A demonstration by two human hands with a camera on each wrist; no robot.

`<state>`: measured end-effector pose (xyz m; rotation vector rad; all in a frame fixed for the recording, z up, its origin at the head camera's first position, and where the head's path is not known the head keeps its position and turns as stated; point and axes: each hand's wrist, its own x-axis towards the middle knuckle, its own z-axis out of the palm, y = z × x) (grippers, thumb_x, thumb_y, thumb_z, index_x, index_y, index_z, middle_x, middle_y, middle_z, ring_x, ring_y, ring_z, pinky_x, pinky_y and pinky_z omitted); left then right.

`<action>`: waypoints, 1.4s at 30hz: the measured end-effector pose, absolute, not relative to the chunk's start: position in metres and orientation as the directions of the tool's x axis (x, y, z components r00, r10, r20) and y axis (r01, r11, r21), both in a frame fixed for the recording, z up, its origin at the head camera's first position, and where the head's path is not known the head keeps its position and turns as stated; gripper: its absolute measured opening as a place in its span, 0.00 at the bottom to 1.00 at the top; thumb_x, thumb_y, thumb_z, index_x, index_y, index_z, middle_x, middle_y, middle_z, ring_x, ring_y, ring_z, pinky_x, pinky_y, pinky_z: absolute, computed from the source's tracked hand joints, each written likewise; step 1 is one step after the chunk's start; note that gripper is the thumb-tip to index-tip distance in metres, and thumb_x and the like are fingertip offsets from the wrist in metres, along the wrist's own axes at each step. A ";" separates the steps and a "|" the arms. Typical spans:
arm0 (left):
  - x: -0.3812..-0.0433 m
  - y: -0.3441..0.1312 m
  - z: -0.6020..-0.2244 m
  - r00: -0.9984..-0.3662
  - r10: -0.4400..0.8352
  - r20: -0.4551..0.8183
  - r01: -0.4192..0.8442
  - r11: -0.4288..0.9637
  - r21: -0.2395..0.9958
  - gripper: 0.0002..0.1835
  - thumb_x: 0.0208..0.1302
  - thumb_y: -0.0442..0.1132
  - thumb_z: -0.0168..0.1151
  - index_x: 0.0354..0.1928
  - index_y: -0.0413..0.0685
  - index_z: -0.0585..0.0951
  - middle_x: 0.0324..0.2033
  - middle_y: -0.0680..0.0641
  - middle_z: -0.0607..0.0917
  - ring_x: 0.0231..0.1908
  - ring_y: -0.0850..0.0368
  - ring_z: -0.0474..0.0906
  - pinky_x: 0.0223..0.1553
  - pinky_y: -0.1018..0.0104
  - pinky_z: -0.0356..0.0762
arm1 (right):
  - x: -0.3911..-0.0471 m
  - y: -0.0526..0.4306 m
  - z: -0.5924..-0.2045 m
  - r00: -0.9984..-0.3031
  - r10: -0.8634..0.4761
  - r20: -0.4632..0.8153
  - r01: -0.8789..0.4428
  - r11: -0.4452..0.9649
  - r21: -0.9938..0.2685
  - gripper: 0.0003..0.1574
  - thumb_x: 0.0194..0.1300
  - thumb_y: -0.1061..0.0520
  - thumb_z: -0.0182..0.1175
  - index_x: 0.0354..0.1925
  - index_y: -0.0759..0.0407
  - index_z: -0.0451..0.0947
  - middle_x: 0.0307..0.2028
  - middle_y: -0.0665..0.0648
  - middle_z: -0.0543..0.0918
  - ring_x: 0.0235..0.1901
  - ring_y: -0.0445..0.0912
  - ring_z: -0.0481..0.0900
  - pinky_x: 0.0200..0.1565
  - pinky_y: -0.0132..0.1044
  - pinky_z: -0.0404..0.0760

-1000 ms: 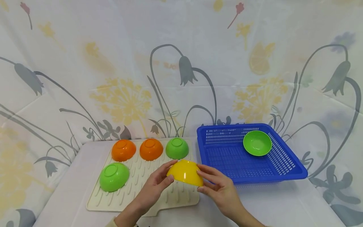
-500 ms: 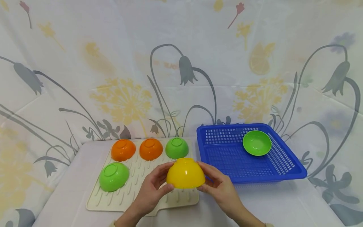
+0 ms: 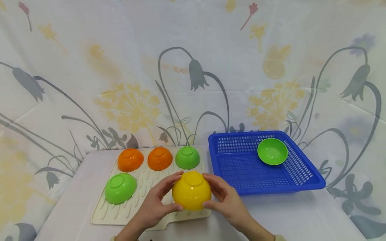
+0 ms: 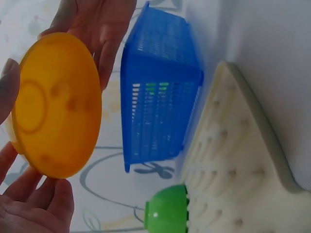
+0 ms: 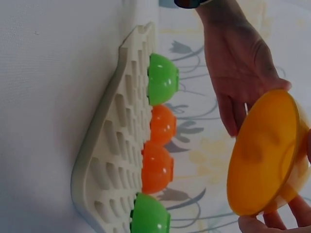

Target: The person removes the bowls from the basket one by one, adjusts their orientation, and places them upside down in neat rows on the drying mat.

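Between my two hands a yellow bowl (image 3: 192, 192) hangs bottom up over the front right of the cream drying mat (image 3: 116, 216), its base ring turned partly toward me. My left hand (image 3: 158, 201) grips its left side, thumb low at the rim and fingers higher up. On the opposite side my right hand (image 3: 226, 199) holds it in a like grip. Both wrist views look into the bowl's hollow (image 4: 63, 107), and the mat lies apart from its rim (image 5: 265, 155).
Upside down along the mat's back stand two orange bowls (image 3: 130, 160) and a green bowl (image 3: 187, 158). Another green bowl (image 3: 120, 189) sits front left. Right of the mat, a blue basket (image 3: 265, 191) holds a green bowl (image 3: 272, 152), open side up. Patterned cloth hangs behind.
From a sideways tilt, the yellow bowl has been levelled, then tipped so its base shows more. Both hands have shifted slightly left and toward me with it.
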<state>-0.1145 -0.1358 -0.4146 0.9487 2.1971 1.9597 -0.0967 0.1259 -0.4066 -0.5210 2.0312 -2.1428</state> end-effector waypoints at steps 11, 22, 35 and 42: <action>-0.117 -0.159 -0.426 -0.919 0.380 0.107 0.246 0.339 0.908 0.45 0.49 0.47 0.80 0.70 0.54 0.70 0.66 0.55 0.75 0.62 0.52 0.72 0.63 0.42 0.68 | -0.105 0.102 -0.426 -0.915 -0.352 0.195 -0.194 -0.039 -0.980 0.39 0.57 0.59 0.74 0.66 0.57 0.72 0.68 0.57 0.68 0.70 0.51 0.62 0.67 0.34 0.61; -0.124 -0.170 -0.443 -0.973 0.186 0.137 0.206 0.430 0.879 0.48 0.46 0.47 0.81 0.71 0.51 0.69 0.67 0.49 0.74 0.66 0.44 0.69 0.65 0.38 0.64 | -0.127 0.067 -0.433 -0.964 -0.252 0.087 -0.092 0.009 -0.996 0.40 0.57 0.67 0.72 0.66 0.68 0.69 0.66 0.67 0.70 0.68 0.62 0.66 0.63 0.42 0.69; -0.134 -0.190 -0.449 -0.998 0.047 0.048 0.067 0.661 0.747 0.50 0.46 0.51 0.81 0.71 0.45 0.67 0.66 0.38 0.73 0.63 0.39 0.69 0.59 0.43 0.73 | -0.163 0.025 -0.453 -0.977 -0.213 0.021 -0.067 0.212 -0.975 0.34 0.56 0.63 0.74 0.61 0.58 0.78 0.59 0.57 0.80 0.55 0.54 0.79 0.58 0.47 0.78; -0.139 -0.197 -0.454 -1.000 0.001 -0.004 -0.002 0.715 0.699 0.52 0.49 0.51 0.79 0.73 0.44 0.64 0.66 0.35 0.72 0.62 0.37 0.70 0.58 0.41 0.73 | -0.170 0.007 -0.455 -0.973 -0.232 0.003 -0.071 0.285 -0.956 0.36 0.56 0.62 0.74 0.63 0.58 0.77 0.57 0.58 0.80 0.51 0.52 0.80 0.51 0.41 0.82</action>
